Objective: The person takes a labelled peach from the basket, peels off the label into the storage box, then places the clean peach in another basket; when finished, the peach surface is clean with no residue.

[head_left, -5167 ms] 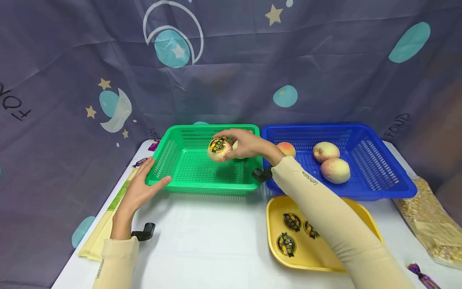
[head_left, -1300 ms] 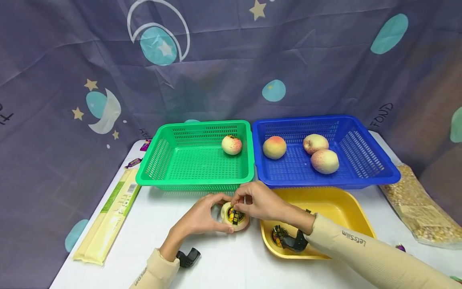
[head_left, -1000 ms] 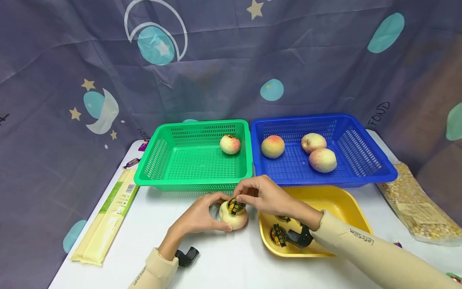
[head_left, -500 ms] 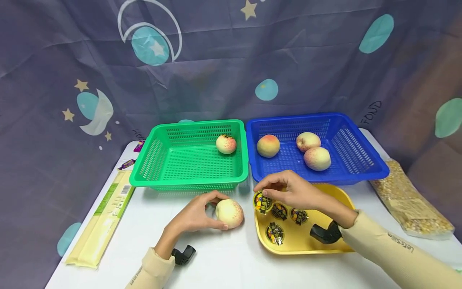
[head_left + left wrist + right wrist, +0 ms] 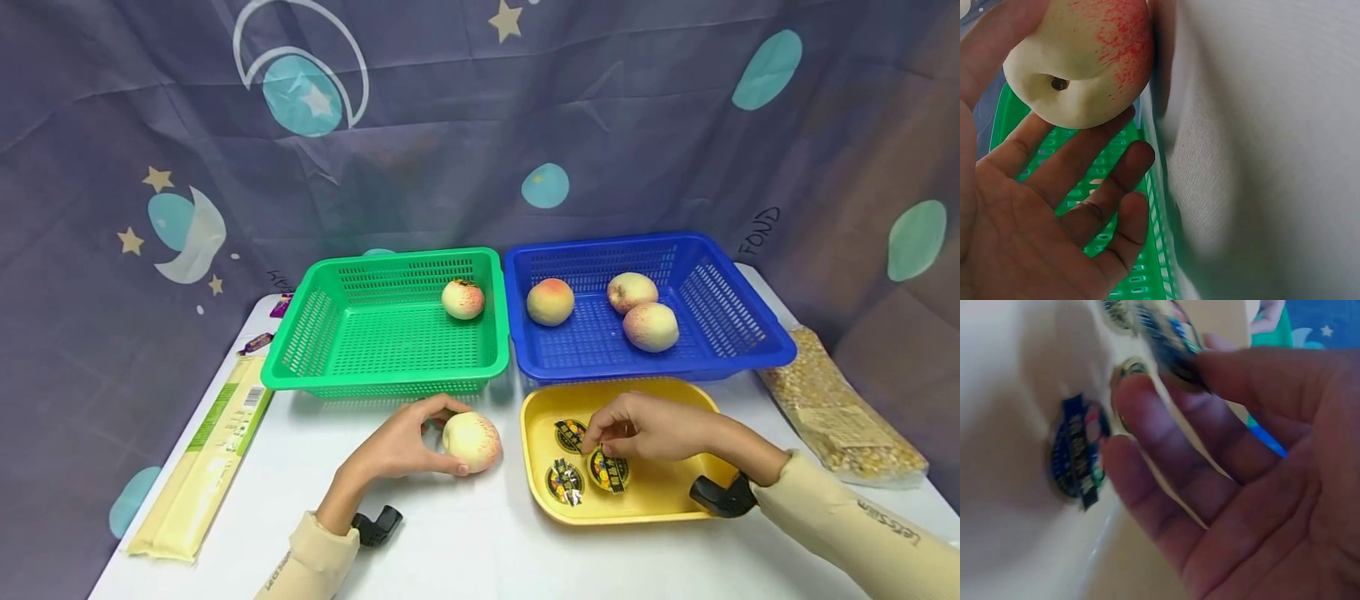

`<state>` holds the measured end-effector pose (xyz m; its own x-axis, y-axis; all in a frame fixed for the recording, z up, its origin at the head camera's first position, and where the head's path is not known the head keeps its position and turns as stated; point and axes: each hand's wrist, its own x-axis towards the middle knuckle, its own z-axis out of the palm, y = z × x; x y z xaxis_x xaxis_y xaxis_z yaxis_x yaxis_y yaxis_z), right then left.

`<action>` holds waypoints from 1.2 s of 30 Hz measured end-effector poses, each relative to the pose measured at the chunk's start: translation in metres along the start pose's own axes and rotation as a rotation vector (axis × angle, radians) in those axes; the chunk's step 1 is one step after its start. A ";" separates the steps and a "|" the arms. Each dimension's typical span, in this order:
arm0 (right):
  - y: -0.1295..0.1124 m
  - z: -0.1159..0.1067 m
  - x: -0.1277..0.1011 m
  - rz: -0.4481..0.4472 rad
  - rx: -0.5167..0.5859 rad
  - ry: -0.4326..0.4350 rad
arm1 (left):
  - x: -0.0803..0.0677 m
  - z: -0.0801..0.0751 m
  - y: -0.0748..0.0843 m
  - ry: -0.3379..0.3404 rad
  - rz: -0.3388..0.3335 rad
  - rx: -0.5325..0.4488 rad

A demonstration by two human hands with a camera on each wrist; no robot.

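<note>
My left hand (image 5: 408,442) holds a pale peach with a pink blush (image 5: 472,442) on the white table, thumb on the near side and fingers behind it. The left wrist view shows the peach's stem hollow (image 5: 1059,83) and the lower fingers loosely bent, off the fruit. My right hand (image 5: 648,429) is down over the yellow tray (image 5: 667,500), pinching a round black fruit sticker (image 5: 608,469) between thumb and forefinger. Beside it in the tray lie another sticker (image 5: 572,436) and one with a shiny band (image 5: 565,482). The right wrist view is blurred.
Behind the left hand stands a green basket (image 5: 390,380) with one stickered peach (image 5: 462,299). A blue basket (image 5: 652,368) beside it holds three peaches. At left lies a long yellow packet (image 5: 198,458) with wrapped candies (image 5: 258,343); at right, a bag of grains (image 5: 840,404).
Earlier my right hand put a stickered peach in the green basket. Since then it has lifted a sticker off the peach in my left hand and carried it right, down into the tray.
</note>
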<state>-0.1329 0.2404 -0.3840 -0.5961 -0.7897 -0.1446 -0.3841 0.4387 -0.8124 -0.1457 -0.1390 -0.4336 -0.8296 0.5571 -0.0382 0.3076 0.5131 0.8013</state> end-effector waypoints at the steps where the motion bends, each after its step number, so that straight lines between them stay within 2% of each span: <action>1: 0.001 0.001 -0.002 0.005 -0.002 -0.019 | 0.000 0.000 0.000 -0.001 0.001 0.000; 8: 0.005 0.003 -0.009 0.048 0.011 -0.111 | 0.001 -0.001 -0.001 -0.014 0.005 -0.005; 12: 0.006 0.002 -0.012 0.058 0.009 -0.127 | 0.001 -0.001 -0.001 -0.018 0.009 -0.008; 20: 0.004 0.000 -0.017 0.136 -0.011 -0.089 | 0.001 -0.002 -0.001 -0.020 0.012 -0.011; 31: 0.003 0.002 -0.021 0.152 -0.031 -0.063 | 0.001 -0.002 -0.001 -0.022 0.012 -0.012; 36: 0.003 0.002 -0.022 0.119 -0.042 -0.046 | 0.001 -0.002 -0.001 -0.022 0.013 -0.012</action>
<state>-0.1195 0.2578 -0.3848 -0.6070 -0.7493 -0.2649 -0.3422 0.5473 -0.7638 -0.1476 -0.1404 -0.4331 -0.8150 0.5780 -0.0405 0.3130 0.4980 0.8087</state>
